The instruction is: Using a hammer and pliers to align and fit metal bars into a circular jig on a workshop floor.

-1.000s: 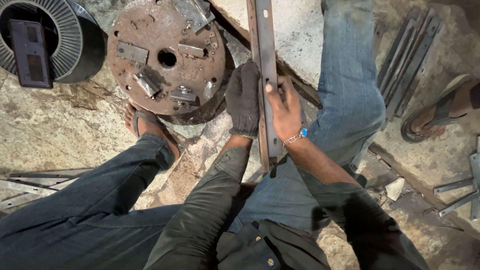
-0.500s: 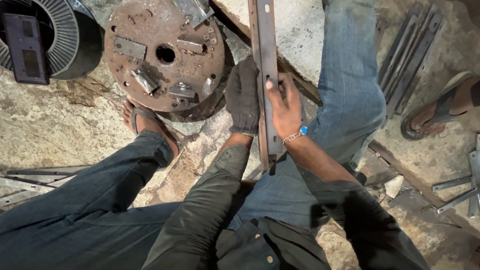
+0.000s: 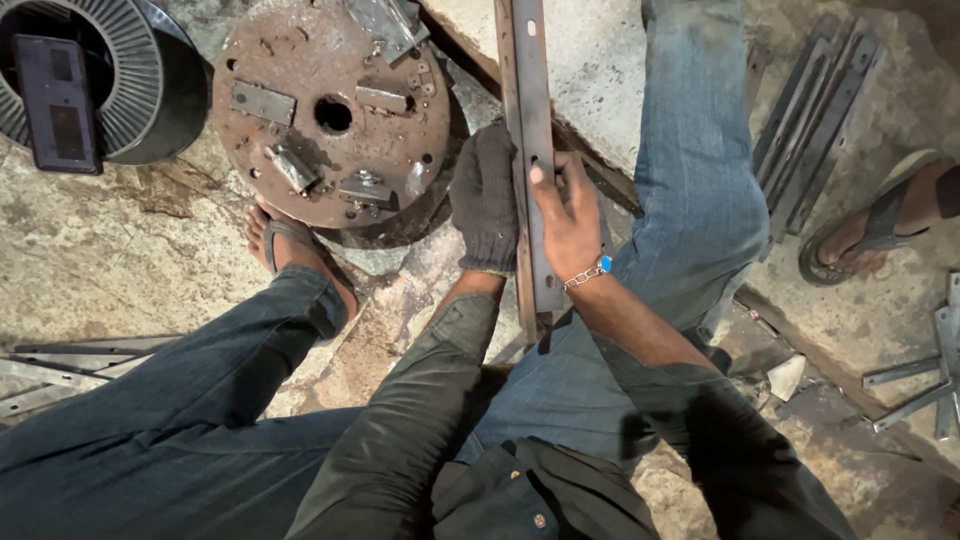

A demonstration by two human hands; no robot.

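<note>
Gripping a long flat steel bar (image 3: 527, 150), the gloved left hand (image 3: 484, 200) wraps its edge; the bare right hand (image 3: 567, 215) presses fingers on it, beside a rusty round plate (image 3: 330, 110).

Top of the flat steel bar (image 3: 528, 150) beyond the frame edge

A: Gloved left hand (image 3: 484, 200) gripping long flat steel bar (image 3: 527, 150) from the left edge. Bare right hand (image 3: 566, 218) clasping same bar, thumb on top.

B: Surroundings?

A: Rusty round plate (image 3: 330, 110) left of the bar, wire spool (image 3: 90, 80) far left, loose metal strips (image 3: 815, 110) well right.
</note>
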